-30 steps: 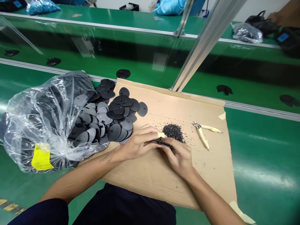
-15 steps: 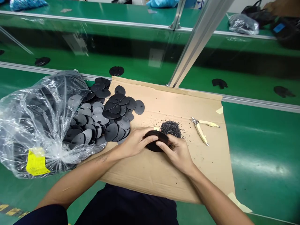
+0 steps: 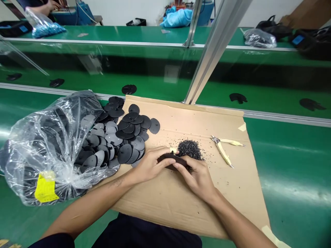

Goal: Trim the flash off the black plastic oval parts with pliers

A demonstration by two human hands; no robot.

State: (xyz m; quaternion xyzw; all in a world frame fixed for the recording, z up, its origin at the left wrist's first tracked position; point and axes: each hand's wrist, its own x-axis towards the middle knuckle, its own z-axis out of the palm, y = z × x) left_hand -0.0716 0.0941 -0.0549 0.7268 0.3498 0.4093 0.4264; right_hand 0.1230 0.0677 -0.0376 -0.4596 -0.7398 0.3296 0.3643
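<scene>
Between both hands is a black plastic disc (image 3: 169, 161), tipped so that it shows nearly edge-on. My left hand (image 3: 152, 163) grips its left side, thumb on the near face; pale yellow tape wraps a fingertip. My right hand (image 3: 198, 174) pinches the right side, its fingers partly hidden behind the disc. Just beyond the hands lies a heap of small black plastic bits (image 3: 190, 149) on a cardboard sheet (image 3: 160, 203). Off to the left is a pile of black discs (image 3: 126, 137). A pair of nippers (image 3: 221, 148) with pale yellow handles rests on the right, handles spread.
A clear plastic bag (image 3: 57, 148) of black discs, with a yellow label, stands left of the pile. A metal post (image 3: 207, 72) rises behind the cardboard. Several black parts lie on the green belt (image 3: 160, 93) beyond. At the far upper left a person's hand (image 3: 53, 5) shows.
The view has tilted up, bringing more of the far bench into sight. The disc has tipped from showing its face to nearly edge-on, with both hands still on it.
</scene>
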